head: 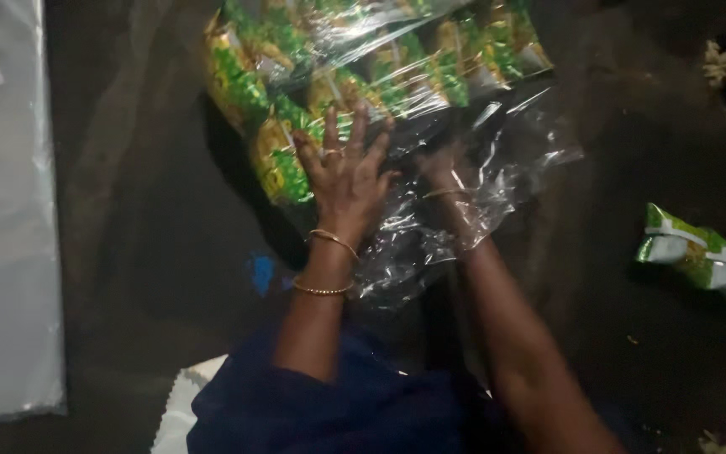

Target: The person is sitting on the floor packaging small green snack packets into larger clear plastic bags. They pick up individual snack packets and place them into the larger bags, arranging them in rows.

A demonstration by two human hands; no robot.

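Dark floor fills the dim view. At twelve o'clock lies a clear plastic bag (464,160) packed with rows of green-and-yellow snack packets (355,67). The person's left hand (342,172) presses flat on the bag, fingers spread wide, seemingly to steady it. Their right hand (447,172) is inside the bag's open mouth; its grip cannot be made out. One loose packet (699,256) lies at three o'clock. Pale plastic sheets (6,235) sit at nine o'clock.

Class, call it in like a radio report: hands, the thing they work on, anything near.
Left hand flat on clear plastic bag. Right hand inside bag, behind green-yellow packets. Loose packet lies apart, right.
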